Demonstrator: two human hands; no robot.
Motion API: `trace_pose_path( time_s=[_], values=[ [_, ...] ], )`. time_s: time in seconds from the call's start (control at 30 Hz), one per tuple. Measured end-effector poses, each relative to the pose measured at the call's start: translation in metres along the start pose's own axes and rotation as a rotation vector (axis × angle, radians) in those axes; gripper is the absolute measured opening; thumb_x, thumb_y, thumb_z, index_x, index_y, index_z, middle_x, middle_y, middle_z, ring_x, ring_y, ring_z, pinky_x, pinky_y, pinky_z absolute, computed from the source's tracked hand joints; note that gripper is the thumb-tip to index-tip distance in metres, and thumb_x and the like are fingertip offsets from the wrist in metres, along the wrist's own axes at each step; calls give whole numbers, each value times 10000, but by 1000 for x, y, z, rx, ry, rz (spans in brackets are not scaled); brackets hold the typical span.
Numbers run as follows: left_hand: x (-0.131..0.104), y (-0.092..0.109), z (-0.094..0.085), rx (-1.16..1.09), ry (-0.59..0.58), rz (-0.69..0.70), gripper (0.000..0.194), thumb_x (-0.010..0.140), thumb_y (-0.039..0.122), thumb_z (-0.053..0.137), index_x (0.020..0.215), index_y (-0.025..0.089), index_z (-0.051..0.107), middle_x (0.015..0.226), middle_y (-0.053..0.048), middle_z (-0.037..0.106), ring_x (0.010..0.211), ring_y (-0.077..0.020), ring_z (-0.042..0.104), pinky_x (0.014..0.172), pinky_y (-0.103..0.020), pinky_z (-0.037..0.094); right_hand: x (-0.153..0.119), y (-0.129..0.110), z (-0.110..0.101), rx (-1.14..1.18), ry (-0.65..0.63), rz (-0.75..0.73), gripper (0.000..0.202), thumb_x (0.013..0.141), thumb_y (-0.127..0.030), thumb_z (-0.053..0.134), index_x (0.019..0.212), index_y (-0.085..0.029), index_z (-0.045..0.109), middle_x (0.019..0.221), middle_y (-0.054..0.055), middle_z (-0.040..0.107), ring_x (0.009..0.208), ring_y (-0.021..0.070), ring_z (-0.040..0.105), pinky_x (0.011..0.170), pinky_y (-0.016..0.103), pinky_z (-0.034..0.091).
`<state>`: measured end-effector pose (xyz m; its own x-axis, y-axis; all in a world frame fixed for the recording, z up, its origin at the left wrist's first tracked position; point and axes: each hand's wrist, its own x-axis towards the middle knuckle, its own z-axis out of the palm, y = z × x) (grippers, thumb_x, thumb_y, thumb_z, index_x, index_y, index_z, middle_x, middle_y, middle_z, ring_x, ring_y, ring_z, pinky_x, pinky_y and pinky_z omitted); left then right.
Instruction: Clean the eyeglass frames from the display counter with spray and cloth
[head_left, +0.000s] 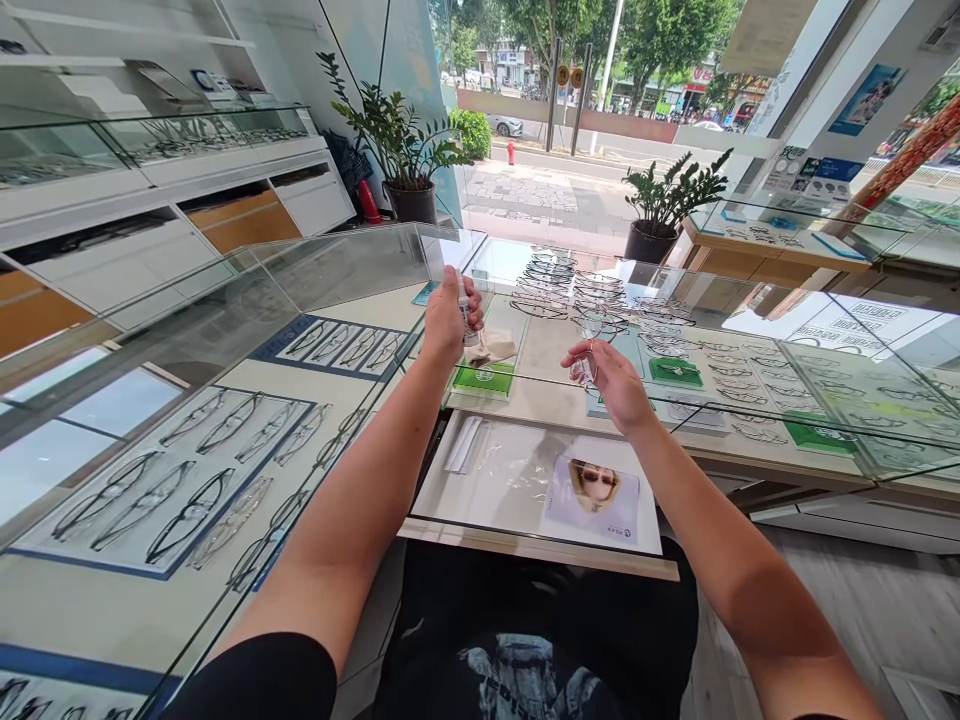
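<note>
Eyeglasses (582,372), one pair, are in the right hand (616,385), raised over the glass-topped table (546,350). We record the rest by size, largest first.

Table: rows of other frames (547,285) lie beyond the hands. Drawer (435,500): open before the torso, with a purple printed card (559,500) inside on the right-hand side. Green card (484,380): lies between the two hands, with a beige cloth (493,347) at its far edge. Left hand (445,320): fingers wrapped around a small, pale bottle (463,310), held roughly upright, thumb near its top. Right fingers: narrow, pinching the eyeglasses; we cannot tell exactly which part, as the lenses are clear and the rims thin.

Step in hand, in our judgement: both items are held ready, well apart. We judge that any move from this pose calls for a light pinch on the thin rims, a steady bottle, and clearance from the glass edges.
</note>
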<state>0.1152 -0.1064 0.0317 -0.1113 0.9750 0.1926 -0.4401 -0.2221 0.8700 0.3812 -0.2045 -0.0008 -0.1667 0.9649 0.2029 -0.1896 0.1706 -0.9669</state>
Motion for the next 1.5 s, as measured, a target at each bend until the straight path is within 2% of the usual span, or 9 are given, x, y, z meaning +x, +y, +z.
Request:
trace_pose_path(
  time_s=[0.23,0.43,0.73,1.1,1.33,1.5],
  values=[
    [-1,1,1,50,4,7,605,1010,746,701,815,227,457,645,79,417,440,-44,365,415,-171,329,0,1,0,-44,5,7,465,974,-710,699,1036,-256,777,1019,69,801,844,201,661,781,370,537],
    [-1,-4,-1,98,-19,85,443,1083,656,625,945,259,487,667,81,459,440,-60,388,425,-173,344,-1,1,1,-35,-6,8,452,986,-695,698,1039,-254,782,1014,66,803,823,190,653,778,361,521],
    [-1,-2,0,108,2,24,602,1034,811,586,869,237,507,623,74,440,420,-62,382,406,-190,335,-1,3,0,-31,-23,1,463,988,-703,697,1035,-251,787,1010,63,795,823,186,651,764,349,514],
    [-2,0,2,73,16,15,677,983,864,620,801,231,467,609,72,427,410,-58,380,398,-190,332,0,5,0,-47,-28,4,477,988,-718,690,1037,-253,782,1025,72,791,837,197,651,771,358,525],
    [-4,2,3,94,15,8,634,1006,790,660,797,237,432,616,74,412,412,-57,366,401,-184,323,-1,2,2,-38,-27,14,490,962,-736,709,1015,-255,784,1009,70,789,830,198,644,769,361,522],
    [0,-6,-1,148,39,86,529,965,601,810,826,248,441,628,89,395,425,-58,338,414,-196,293,-1,1,2,-52,-20,8,495,959,-744,711,1007,-256,782,1006,70,790,824,198,645,772,364,530]
  ],
)
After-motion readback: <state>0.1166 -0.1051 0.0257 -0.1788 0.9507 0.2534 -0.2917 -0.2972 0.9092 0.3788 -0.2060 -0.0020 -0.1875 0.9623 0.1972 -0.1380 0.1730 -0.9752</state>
